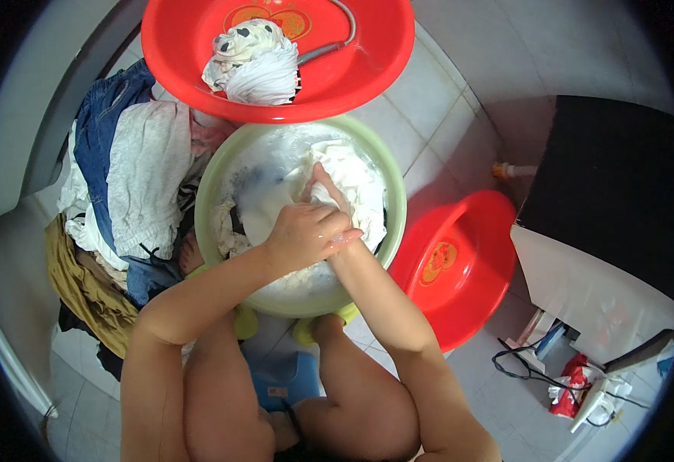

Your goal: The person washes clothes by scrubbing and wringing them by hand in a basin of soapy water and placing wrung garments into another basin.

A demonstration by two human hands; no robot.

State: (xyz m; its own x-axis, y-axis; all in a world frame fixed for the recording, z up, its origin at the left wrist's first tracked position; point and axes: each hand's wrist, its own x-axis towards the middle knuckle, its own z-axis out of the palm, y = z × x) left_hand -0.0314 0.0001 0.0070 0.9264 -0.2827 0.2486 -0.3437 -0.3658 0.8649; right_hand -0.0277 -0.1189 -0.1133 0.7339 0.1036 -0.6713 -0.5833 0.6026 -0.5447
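A pale green basin [396,192] stands in front of me, filled with sudsy water and wet laundry. A bunched white garment [361,189] lies in its right half. My right hand [323,187] is down in it, its fingers curled about a fold of the white cloth. My left hand [306,233] crosses over the right wrist, closed, with wet foam on its fingers. Whatever is inside the left hand is hidden beneath it. Darker cloth [237,222] shows at the basin's left side, partly under the suds.
Beyond the basin, a red tub [337,85] holds wrung white laundry [264,73] and a shower hose [325,50]. Another red tub [468,285] leans at the right. Piled clothes [148,169] lie at the left. A blue stool [283,377] is beneath me; cables [518,358] lie at the right.
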